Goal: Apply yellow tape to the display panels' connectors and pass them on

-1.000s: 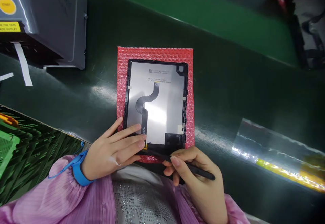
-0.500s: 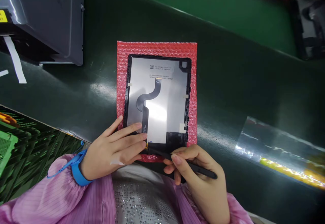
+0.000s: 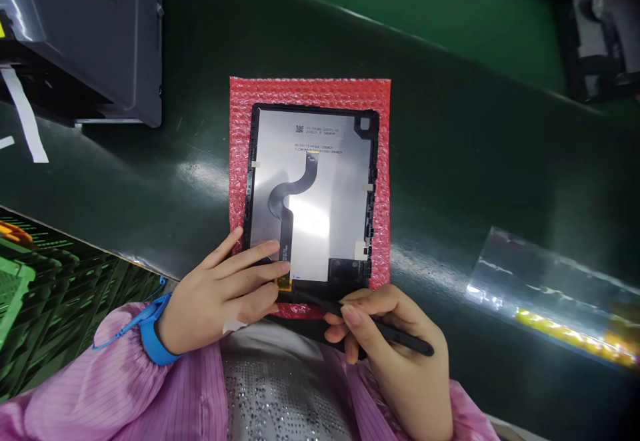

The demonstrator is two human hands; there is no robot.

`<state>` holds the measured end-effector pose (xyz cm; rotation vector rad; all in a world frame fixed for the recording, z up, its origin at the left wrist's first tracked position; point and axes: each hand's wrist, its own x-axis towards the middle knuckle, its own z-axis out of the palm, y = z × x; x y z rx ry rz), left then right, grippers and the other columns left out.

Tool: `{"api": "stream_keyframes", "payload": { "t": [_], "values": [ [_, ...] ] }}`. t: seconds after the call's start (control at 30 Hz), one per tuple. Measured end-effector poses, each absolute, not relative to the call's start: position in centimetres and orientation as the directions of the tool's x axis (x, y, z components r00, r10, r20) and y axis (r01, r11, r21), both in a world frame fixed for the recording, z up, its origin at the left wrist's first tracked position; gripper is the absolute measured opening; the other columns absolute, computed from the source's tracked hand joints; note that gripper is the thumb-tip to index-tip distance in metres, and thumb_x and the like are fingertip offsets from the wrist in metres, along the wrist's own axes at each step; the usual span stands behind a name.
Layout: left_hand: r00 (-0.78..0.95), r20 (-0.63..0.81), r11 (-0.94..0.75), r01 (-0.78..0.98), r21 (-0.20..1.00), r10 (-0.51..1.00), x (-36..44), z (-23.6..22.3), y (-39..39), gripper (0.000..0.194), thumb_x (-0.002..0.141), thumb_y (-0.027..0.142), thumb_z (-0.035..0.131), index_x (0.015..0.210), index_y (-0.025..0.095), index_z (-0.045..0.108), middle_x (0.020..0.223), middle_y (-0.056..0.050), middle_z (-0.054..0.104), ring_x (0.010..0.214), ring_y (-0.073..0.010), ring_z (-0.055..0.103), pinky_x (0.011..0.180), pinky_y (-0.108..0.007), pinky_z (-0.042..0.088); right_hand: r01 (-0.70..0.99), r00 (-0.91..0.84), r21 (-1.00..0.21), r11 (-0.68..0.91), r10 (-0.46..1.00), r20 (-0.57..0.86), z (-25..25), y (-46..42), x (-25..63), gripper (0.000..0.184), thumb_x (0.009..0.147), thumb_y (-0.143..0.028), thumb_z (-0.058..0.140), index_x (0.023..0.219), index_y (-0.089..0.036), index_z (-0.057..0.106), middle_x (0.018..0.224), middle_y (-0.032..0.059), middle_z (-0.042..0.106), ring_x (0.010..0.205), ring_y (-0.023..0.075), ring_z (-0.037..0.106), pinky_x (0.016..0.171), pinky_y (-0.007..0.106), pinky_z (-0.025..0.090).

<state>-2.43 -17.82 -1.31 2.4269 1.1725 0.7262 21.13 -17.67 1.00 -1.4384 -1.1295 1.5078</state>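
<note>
A tablet display panel (image 3: 325,161) with a silver back and black frame lies on a red bubble-wrap sheet (image 3: 310,91). A dark flex cable (image 3: 277,200) snakes down its back to a gold connector end (image 3: 285,284) near the bottom edge. My left hand (image 3: 225,288) rests flat over the panel's lower left, fingers stretched and open beside the cable. In my right hand (image 3: 395,341), a slim black tool (image 3: 407,339) is gripped like a pen. Its tip reaches the black lower edge, just right of the gold end; whether it touches I cannot tell.
A large grey machine (image 3: 105,34) stands at the upper left, white strips (image 3: 26,118) by its opening. Clear film with a yellow strip (image 3: 550,294) lies to the right. Green crates (image 3: 30,294) sit beyond the bench edge at lower left. Another dark-framed panel (image 3: 600,28) is at upper right.
The tool and my right hand have shifted slightly right. More of the gold connector end shows beside my left fingers, which have barely moved.
</note>
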Motion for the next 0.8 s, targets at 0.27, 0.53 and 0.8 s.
{"api": "stream_keyframes", "payload": {
  "t": [0.27,0.53,0.8],
  "values": [
    [0.524,0.262,-0.573,0.616,0.54,0.811,-2.39,-1.39,-17.89,0.007,0.097,0.021,0.061,0.102,0.016,0.062,0.122,-0.001,0.073,0.137,-0.0214,0.051,0.122,-0.053,0.033,0.059,-0.101,-0.948,-0.311,0.943,-0.316,0.96,-17.57,20.91,0.016,0.086,-0.018,0.072,0.073,-0.019,0.064,0.067,0.0001,0.069,0.044,0.0122,0.067,0.036,0.016,0.051],
    [0.529,0.268,-0.58,0.608,0.543,0.805,-2.59,-1.48,-17.98,0.006,0.096,0.021,0.064,0.1,0.017,0.061,0.124,-0.002,0.072,0.138,-0.0219,0.05,0.122,-0.053,0.032,0.083,-0.103,-0.945,-0.317,0.94,-0.325,1.02,-17.49,20.9,0.017,0.086,-0.019,0.072,0.072,-0.019,0.064,0.066,0.0001,0.069,0.042,0.0113,0.065,0.034,0.016,0.051],
    [0.525,0.271,-0.579,0.611,0.54,0.807,-2.59,-1.26,-17.87,0.008,0.094,0.019,0.066,0.1,0.018,0.06,0.123,-0.003,0.073,0.137,-0.0222,0.051,0.122,-0.054,0.033,0.063,-0.087,-0.946,-0.318,0.942,-0.323,1.0,-17.5,20.89,0.017,0.086,-0.019,0.073,0.072,-0.02,0.064,0.066,-0.0003,0.068,0.046,0.0145,0.069,0.032,0.016,0.05]
  ]
}}
